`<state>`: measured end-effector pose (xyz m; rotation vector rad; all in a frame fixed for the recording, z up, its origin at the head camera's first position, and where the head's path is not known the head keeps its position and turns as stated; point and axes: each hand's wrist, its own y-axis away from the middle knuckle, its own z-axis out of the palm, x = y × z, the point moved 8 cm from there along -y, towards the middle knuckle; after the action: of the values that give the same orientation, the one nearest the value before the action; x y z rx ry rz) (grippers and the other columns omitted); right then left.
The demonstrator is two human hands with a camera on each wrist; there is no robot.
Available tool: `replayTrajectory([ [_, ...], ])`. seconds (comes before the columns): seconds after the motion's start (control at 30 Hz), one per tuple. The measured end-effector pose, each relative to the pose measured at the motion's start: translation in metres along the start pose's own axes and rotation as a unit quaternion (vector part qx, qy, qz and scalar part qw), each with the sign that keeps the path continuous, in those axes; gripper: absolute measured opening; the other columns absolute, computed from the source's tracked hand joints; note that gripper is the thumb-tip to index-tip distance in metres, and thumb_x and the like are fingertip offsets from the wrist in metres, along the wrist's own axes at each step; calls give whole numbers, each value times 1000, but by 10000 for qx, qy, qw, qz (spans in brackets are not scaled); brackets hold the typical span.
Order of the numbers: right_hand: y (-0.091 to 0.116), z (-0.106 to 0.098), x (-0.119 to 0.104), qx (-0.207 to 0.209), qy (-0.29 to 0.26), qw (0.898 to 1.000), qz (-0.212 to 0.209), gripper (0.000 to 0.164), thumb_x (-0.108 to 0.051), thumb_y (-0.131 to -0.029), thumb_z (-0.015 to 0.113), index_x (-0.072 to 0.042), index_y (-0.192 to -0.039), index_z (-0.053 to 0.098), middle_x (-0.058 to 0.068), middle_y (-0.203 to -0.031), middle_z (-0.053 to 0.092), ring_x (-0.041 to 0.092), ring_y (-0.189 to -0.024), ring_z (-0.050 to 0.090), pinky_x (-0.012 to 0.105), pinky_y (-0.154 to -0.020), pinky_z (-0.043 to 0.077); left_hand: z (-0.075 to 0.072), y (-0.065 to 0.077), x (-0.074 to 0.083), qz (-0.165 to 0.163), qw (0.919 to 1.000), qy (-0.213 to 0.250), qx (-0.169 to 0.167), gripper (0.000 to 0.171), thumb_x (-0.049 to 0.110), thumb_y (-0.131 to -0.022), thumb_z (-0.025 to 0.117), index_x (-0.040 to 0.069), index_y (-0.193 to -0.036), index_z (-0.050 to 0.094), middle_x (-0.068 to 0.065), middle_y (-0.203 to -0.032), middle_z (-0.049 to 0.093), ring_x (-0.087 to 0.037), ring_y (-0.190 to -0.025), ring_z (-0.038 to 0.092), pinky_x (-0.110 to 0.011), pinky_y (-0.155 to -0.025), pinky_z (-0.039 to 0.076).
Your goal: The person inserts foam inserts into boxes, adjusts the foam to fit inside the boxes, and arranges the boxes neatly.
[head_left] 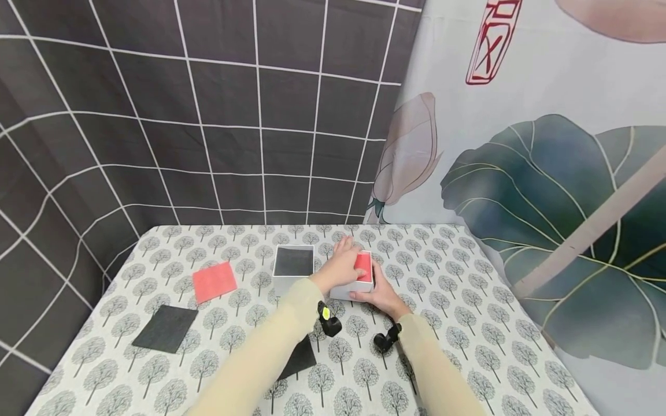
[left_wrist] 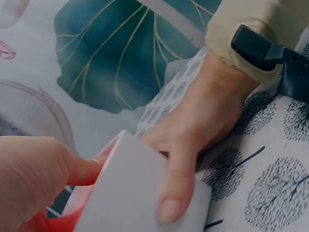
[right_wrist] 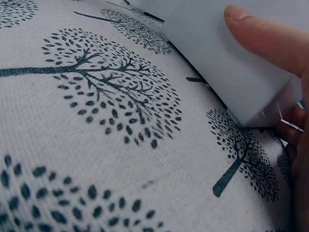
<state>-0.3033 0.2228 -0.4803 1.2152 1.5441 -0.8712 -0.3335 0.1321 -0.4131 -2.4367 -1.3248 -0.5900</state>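
A white box [head_left: 350, 292] with red cloth [head_left: 365, 267] inside stands at the table's middle right. My left hand [head_left: 340, 267] lies over its left side, thumb on the red cloth. In the left wrist view the left thumb [left_wrist: 72, 169] reaches inside the box rim; the other fingertips are partly hidden. My right hand [head_left: 384, 294] grips the box from the right, its thumb [left_wrist: 177, 193] along the near wall and its fingers behind. The right wrist view shows that thumb [right_wrist: 270, 41] on the white wall. Left of it stands a second white box [head_left: 283, 284] with black cloth [head_left: 293, 262] inside.
A red cloth square [head_left: 214, 282] and a black cloth square [head_left: 165, 328] lie flat on the left of the tree-patterned tablecloth [head_left: 218, 370]. Another black cloth [head_left: 302, 358] is partly covered by the left sleeve. Fabric hangings [head_left: 224, 115] rise behind the table.
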Motion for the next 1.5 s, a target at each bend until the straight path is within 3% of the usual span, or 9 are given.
replayTrajectory([
  [0.27,-6,-5,14,166,-14,9998,91,106,-22,-65,85,-25,-146,17,9,-127,49,24,-105,54,44,-96,40,-22,10,-16,-19,9994,316,141,56,19,-88,62,2,-138,41,-17,-149,24,-30,-137,20,-45,-110,18],
  [0.43,0,-4,2,145,86,9998,75,106,-18,-66,84,-20,-147,16,10,-129,47,25,-107,52,44,-98,38,-32,19,-27,-309,9982,-484,-166,48,20,-89,61,5,-133,49,-14,-147,31,-30,-135,26,-48,-106,29],
  [0.7,3,-7,2,240,121,9996,85,104,-17,-66,84,-19,-146,18,10,-128,48,25,-108,52,47,-100,34,-33,25,-27,-337,9936,-850,-656,43,27,-84,66,8,-122,60,-17,-148,27,-34,-137,17,-46,-111,14],
  [0.87,4,-5,3,205,63,9997,104,103,-17,-66,84,-20,-146,19,9,-126,50,23,-105,53,47,-98,37,-26,21,-25,-396,9906,-1032,-802,16,25,-85,66,10,-91,66,-16,-147,31,-34,-138,16,-45,-112,12],
  [1.0,5,-5,3,219,91,9997,105,105,-18,-66,84,-21,-147,18,9,-127,50,23,-105,54,46,-99,36,-23,17,-23,-517,9881,-1246,-742,11,18,-81,65,13,-73,61,-15,-138,45,-32,-131,35,-48,-104,33],
  [1.1,5,-4,3,213,126,9996,118,106,-18,-67,84,-21,-147,16,9,-127,49,23,-104,54,45,-99,36,-21,15,-21,-594,9880,-1236,-709,6,14,-77,65,13,-72,62,-13,-129,53,-28,-119,48,-47,-87,48],
  [1.2,5,-4,2,228,158,9995,129,106,-18,-67,84,-21,-147,15,10,-126,50,23,-103,55,45,-99,37,-17,13,-19,-605,9894,-1107,-721,4,11,-76,65,14,-76,64,-10,-122,59,-26,-120,49,-44,-77,52],
  [1.3,5,-3,1,238,229,9994,125,105,-17,-67,83,-20,-148,15,9,-125,51,22,-102,55,45,-98,37,-14,13,-17,-605,9878,-1167,-832,6,9,-77,64,14,-80,65,-12,-129,54,-27,-125,44,-43,-75,53],
  [1.5,5,-3,0,271,318,9991,71,107,-17,-67,84,-19,-148,15,10,-125,51,22,-100,55,45,-96,38,-10,16,-18,-810,9825,-1312,-1048,7,8,-79,61,12,-82,66,-22,-146,29,-26,-100,59,-39,-66,52],
])
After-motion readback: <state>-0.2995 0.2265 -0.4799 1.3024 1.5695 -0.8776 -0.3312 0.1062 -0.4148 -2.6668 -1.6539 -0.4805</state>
